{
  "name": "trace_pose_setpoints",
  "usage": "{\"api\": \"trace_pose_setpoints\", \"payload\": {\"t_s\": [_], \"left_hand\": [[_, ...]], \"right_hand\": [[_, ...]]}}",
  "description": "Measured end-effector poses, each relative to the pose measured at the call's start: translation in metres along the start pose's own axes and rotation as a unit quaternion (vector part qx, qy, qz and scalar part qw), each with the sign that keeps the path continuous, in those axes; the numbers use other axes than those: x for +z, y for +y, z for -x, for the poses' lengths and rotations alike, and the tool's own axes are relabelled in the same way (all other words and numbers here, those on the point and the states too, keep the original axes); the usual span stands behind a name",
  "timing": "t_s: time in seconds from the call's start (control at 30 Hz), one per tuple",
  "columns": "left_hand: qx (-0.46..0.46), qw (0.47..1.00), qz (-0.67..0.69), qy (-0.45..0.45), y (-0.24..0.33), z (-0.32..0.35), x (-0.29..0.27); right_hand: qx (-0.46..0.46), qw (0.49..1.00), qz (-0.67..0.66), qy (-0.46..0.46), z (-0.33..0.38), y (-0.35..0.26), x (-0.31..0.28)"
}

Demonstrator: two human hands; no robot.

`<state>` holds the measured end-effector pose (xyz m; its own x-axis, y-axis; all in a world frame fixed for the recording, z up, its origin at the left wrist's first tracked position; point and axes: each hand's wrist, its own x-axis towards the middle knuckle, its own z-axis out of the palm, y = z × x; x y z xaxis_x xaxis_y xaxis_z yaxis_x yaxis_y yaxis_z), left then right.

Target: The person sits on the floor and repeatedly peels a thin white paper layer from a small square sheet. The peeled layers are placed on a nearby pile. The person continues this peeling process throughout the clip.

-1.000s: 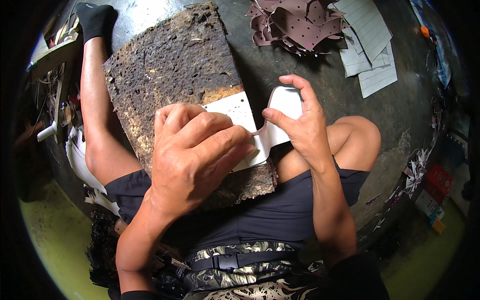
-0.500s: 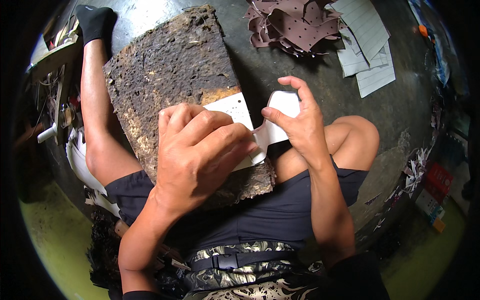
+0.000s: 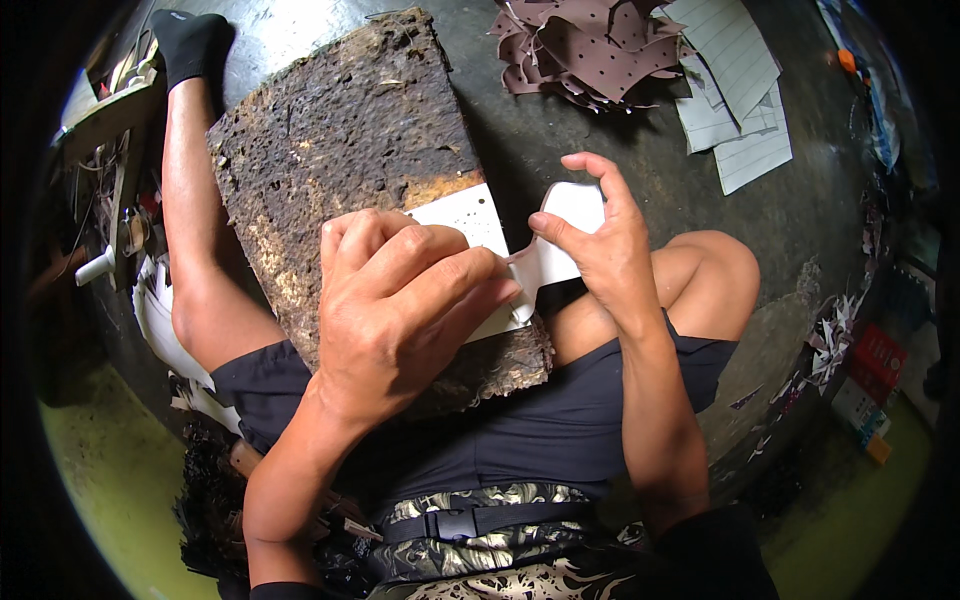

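L hand [image 3: 390, 295]: fingers curled, thumb & index drawn close together at the near L end of a thin, bendable white sheet w/ a brownish edge [image 3: 575, 210]; fingertips partly hidden, so cannot tell if they pinch the sheet or only press it. R hand [image 3: 612, 245]: partly open, thumb on the sheet's L edge, index raised & bent clear of it, remaining fingers behind; sheet held btwn thumb & those fingers. Sheet pos.: btwn both hands, wide rounded end up at R hand, narrower part running down-L to L hand's fingertips. Under L hand: flat white rectangular plate w/ dark specks & a small round corner hole [image 3: 472, 216]. Plate lies on a thick, rough, dark-brown slab [image 3: 335, 135], which extends beyond & L of L hand; its near end overlaps the dark cloth shorts [image 3: 500, 440]. Beyond R hand, on the dark grey floor [image 3: 655, 160]: heap of mauve-brown sheet pieces w/ dark dots [image 3: 600, 50]; to its R, white lined paper sheets [image 3: 730, 60]. Far R of R hand, near rim of view: red box-like item [image 3: 878, 362] & pale scraps [image 3: 832, 335].
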<state>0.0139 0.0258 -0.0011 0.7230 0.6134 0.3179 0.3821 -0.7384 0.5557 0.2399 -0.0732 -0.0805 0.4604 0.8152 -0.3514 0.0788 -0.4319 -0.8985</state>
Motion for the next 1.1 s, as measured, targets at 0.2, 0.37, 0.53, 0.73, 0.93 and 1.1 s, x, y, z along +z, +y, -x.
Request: {"api": "trace_pose_setpoints", "payload": {"t_s": [0.2, 0.37, 0.53, 0.73, 0.93, 1.1], "left_hand": [[0.012, 0.999, -0.008, 0.03, 0.001, 0.004, 0.005], [0.021, 0.999, -0.021, 0.031, 0.001, 0.007, 0.003], [0.038, 0.997, -0.058, 0.019, 0.003, 0.006, 0.006], [0.023, 0.998, -0.054, -0.008, 0.008, 0.005, 0.003], [-0.01, 0.999, 0.046, 0.009, 0.034, -0.009, -0.015], [-0.087, 0.952, 0.264, -0.127, 0.06, -0.012, -0.05]], "right_hand": [[0.002, 1.0, -0.003, 0.015, 0.0, 0.0, -0.001], [-0.008, 1.0, -0.007, 0.019, 0.001, 0.001, -0.004], [-0.019, 0.998, 0.032, 0.042, 0.001, 0.002, -0.007], [-0.041, 0.987, 0.081, 0.134, 0.005, -0.014, -0.023], [-0.257, 0.961, 0.092, 0.035, 0.025, -0.097, -0.06], [-0.393, 0.867, 0.156, -0.262, 0.037, -0.186, -0.068]]}}
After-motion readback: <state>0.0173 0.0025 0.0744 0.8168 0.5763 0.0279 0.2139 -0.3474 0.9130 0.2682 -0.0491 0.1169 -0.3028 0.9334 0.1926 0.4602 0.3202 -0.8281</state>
